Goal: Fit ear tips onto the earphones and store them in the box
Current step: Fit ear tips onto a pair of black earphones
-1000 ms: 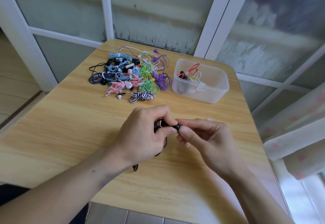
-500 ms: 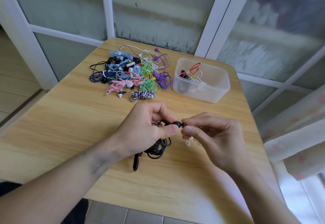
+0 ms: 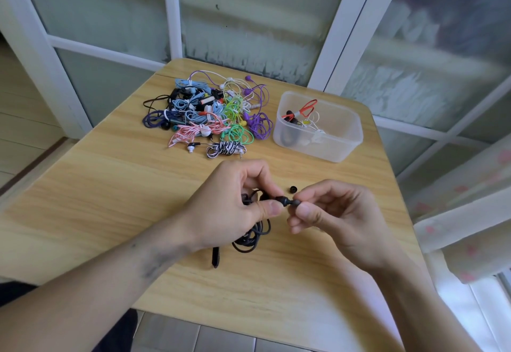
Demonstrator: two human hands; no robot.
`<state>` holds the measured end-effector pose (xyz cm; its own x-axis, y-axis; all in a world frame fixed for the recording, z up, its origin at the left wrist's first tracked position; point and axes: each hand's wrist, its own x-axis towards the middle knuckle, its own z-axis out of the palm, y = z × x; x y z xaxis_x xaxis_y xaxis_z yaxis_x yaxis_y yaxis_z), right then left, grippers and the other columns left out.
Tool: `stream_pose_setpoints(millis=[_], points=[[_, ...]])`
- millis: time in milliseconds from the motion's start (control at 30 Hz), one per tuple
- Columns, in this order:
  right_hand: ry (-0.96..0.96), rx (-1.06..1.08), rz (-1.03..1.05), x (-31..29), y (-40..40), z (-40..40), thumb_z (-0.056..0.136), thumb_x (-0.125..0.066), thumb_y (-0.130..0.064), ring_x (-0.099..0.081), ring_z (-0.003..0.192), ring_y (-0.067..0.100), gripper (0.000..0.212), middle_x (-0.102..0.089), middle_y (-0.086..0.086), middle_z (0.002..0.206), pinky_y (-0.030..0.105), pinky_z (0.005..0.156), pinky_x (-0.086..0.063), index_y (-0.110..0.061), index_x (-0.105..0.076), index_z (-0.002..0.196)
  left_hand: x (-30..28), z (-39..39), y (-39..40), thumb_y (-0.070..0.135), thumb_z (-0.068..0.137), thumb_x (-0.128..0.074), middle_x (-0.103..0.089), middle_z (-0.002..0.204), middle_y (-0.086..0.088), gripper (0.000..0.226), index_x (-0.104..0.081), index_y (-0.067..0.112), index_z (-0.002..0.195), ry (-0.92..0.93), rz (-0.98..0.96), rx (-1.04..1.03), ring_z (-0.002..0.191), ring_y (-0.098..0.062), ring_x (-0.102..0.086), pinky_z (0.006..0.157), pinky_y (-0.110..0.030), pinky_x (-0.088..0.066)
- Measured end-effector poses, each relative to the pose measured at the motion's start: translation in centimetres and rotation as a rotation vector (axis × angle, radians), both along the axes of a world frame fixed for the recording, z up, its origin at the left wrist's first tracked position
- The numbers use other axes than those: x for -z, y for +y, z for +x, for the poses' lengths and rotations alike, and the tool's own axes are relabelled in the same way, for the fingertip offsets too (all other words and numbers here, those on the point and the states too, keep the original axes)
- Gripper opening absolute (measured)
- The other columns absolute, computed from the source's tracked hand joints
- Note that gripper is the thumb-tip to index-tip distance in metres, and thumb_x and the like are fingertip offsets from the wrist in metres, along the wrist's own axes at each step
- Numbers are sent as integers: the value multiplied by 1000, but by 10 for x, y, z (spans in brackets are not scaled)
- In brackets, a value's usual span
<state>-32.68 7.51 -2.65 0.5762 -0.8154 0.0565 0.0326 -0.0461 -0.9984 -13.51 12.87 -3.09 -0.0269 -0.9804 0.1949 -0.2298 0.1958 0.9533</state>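
My left hand [image 3: 235, 207] pinches a black earbud [image 3: 282, 201] between thumb and fingers. Its coiled black cable [image 3: 250, 237] hangs down onto the wooden table [image 3: 96, 199]. My right hand [image 3: 334, 216] pinches a black ear tip [image 3: 296, 202] against the earbud's nozzle. A second loose black ear tip [image 3: 292, 189] lies on the table just beyond my fingers. The clear plastic box [image 3: 343, 141] stands at the back right with a few earphones in it, one red-cabled.
A pile of coloured earphones [image 3: 210, 113] lies at the back middle of the table. A black-and-white striped set [image 3: 225, 149] sits at its near edge. Window frames stand behind the table, and a curtain [image 3: 470, 213] hangs at the right.
My hands have lifted slightly and drawn a little apart, so the earbud and ear tip show between them. The black cable and a loose black tip on the table have come into view.
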Motion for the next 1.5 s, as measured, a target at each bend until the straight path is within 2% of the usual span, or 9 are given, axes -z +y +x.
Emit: stream_pose_setpoints(millis=[400, 567, 733, 800, 867, 1000, 1167, 1333, 1500], points=[[22, -30, 70, -3, 3, 2, 66, -76, -12, -72, 62, 30, 13, -72, 20, 71, 32, 61, -60, -12, -77, 79, 0, 1, 0, -5, 76, -76, -68, 70, 11, 20, -61, 9, 76, 21, 8, 39, 61, -3, -59, 61, -17, -46], [30, 37, 39, -1, 2, 1, 68, -76, -13, -73, 67, 32, 17, -74, 23, 79, 32, 62, -60, -3, -77, 82, 1, -2, 0, -4, 77, -75, -70, 72, 12, 21, -59, 9, 76, 30, -8, -16, 64, -8, -61, 62, -30, -49], [35, 61, 43, 0, 4, 2, 67, -76, -13, -73, 67, 31, 17, -73, 24, 77, 31, 63, -60, -1, -75, 79, 2, -4, 1, -3, 77, -75, -70, 73, 13, 20, -60, 11, 76, -15, -45, -30, 62, -8, -60, 60, -27, -48], [28, 44, 72, 1, 4, 2, 69, -76, -13, -74, 68, 30, 16, -73, 24, 78, 30, 63, -59, -3, -76, 81, 2, -3, 2, 4, 75, -75, -72, 78, 8, 17, -61, 14, 76, -20, -60, -15, 66, -20, -62, 62, -31, -50], [14, 7, 132, 1, 5, 4, 67, -81, -21, -74, 68, 29, 23, -74, 23, 79, 29, 63, -59, -6, -78, 84, 0, -2, 2, 9, 73, -73, -72, 80, 4, 14, -61, 17, 76, -3, -59, 4, 71, -29, -63, 64, -36, -50], [-34, -95, 227, 2, 4, 3, 55, -93, -39, -74, 68, 27, 39, -73, 20, 76, 30, 62, -60, -13, -79, 81, -1, -1, 4, 9, 72, -72, -71, 79, 2, 14, -61, 16, 75, 19, -43, 46, 70, -22, -64, 66, -35, -51], [-19, -128, 239, 3, 4, 2, 52, -94, -43, -74, 67, 26, 44, -74, 18, 75, 28, 62, -59, -14, -80, 81, 0, -3, 5, 12, 71, -70, -69, 75, 3, 12, -60, 21, 73, -83, -91, 6, 66, -28, -59, 60, -43, -48], [-66, -118, 337, 10, 4, 5, 45, -98, -38, -73, 64, 23, 46, -73, 18, 71, 25, 60, -59, -12, -80, 79, 4, -4, 5, 15, 72, -66, -67, 73, 1, 17, -57, 24, 83, -234, -192, -52, 63, -26, -58, 57, -42, -48], [-166, -156, 494, 9, 4, 5, 44, -99, -27, -70, 57, 19, 42, -70, 15, 65, 24, 55, -58, -12, -79, 78, 1, -7, 7, 7, 73, -68, -68, 79, -1, 20, -58, 24, 73, -68, -193, -18, 68, -27, -61, 62, -42, -50]])
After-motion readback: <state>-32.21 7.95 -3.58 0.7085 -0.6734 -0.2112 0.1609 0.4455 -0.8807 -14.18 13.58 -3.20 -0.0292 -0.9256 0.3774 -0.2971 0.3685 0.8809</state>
